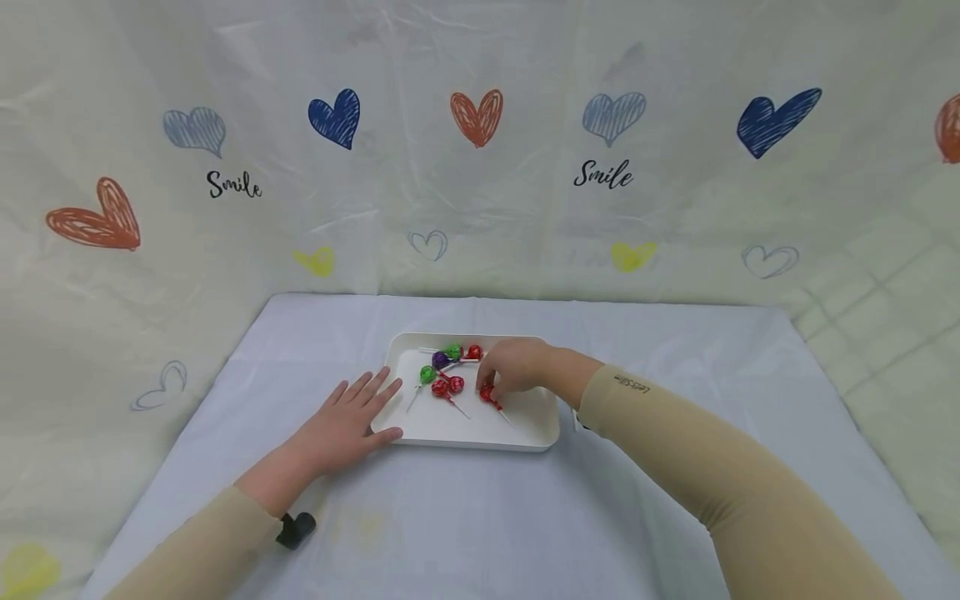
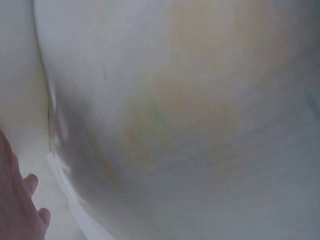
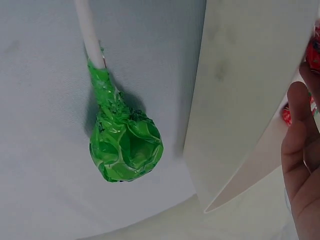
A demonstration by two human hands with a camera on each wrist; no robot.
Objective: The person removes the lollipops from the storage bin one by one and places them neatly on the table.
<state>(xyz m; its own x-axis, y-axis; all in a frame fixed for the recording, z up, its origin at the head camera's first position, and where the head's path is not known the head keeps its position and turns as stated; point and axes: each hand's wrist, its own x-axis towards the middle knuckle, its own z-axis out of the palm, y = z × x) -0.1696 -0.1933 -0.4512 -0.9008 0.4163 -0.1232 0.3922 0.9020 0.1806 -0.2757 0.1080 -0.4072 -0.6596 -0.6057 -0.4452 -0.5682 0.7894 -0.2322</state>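
Observation:
A white rectangular tray (image 1: 472, 432) holds several wrapped lollipops on sticks. My right hand (image 1: 516, 365) reaches into its right half and pinches a red lollipop (image 1: 487, 395) by the head, its stick pointing toward me. In the right wrist view the curled fingers (image 3: 296, 137) are close to red wrappers. My left hand (image 1: 341, 429) lies with fingers spread at the tray's left edge, holding nothing. Left of the pinched one are red lollipops (image 1: 439, 387), a green lollipop (image 1: 427, 374) and a purple lollipop (image 1: 440, 360). Farther back sit another green lollipop (image 1: 454, 352) and a red lollipop (image 1: 475, 352).
Outside the tray, a green lollipop (image 3: 126, 145) lies on the table beside the tray's wall (image 3: 240, 90), mostly hidden by my right forearm in the head view. A white cloth (image 1: 450, 517) covers the table. Behind it hangs a sheet (image 1: 540, 217) printed with hearts.

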